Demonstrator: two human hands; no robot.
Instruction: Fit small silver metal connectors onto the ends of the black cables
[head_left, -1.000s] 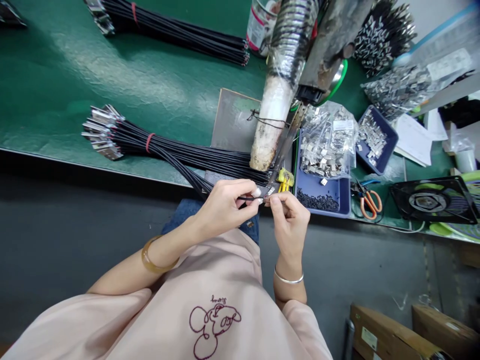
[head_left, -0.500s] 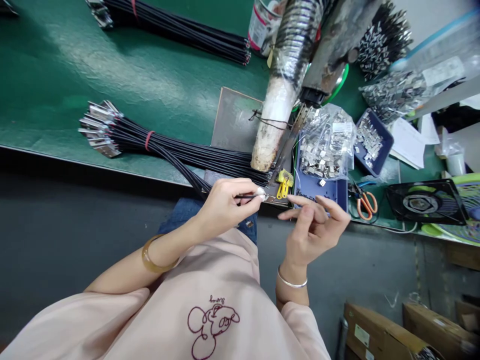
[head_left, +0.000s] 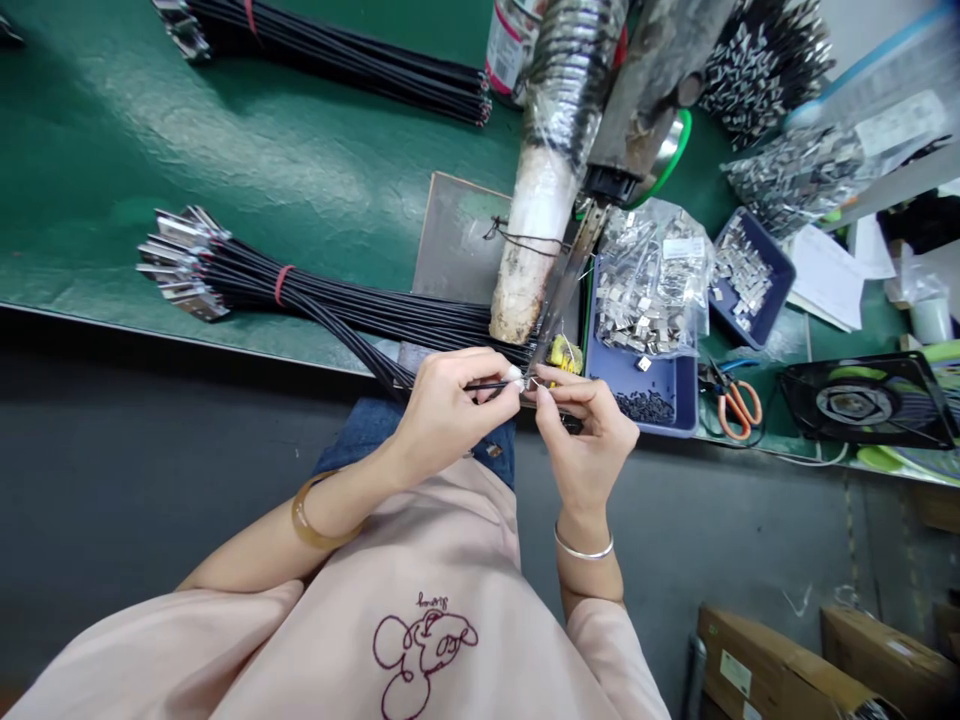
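Observation:
My left hand [head_left: 454,412] is closed around a black cable [head_left: 489,385] close to its tip, with a white covering on a fingertip. At that tip, the thumb and forefinger of my right hand [head_left: 589,432] pinch the thin bare wire ends [head_left: 533,382]. The held cable runs back to a bundle of black cables [head_left: 360,300] on the bench, tied with a red band [head_left: 282,285] and carrying metal connectors [head_left: 187,262] at its far end. Just beyond my right fingers lies a yellow piece [head_left: 564,356], partly hidden.
A soldering iron [head_left: 574,270] and a wrapped duct [head_left: 525,250] hang over a grey board [head_left: 457,235]. A blue tray [head_left: 684,400] holds bagged metal parts [head_left: 652,290] and small black pieces. Orange-handled pliers [head_left: 739,410] and a fan [head_left: 862,402] are farther right; another cable bundle [head_left: 352,60] lies behind.
My right hand has moved left from beside the blue tray to the cable tip, and its spread fingers have closed there. My left hand still holds the cable.

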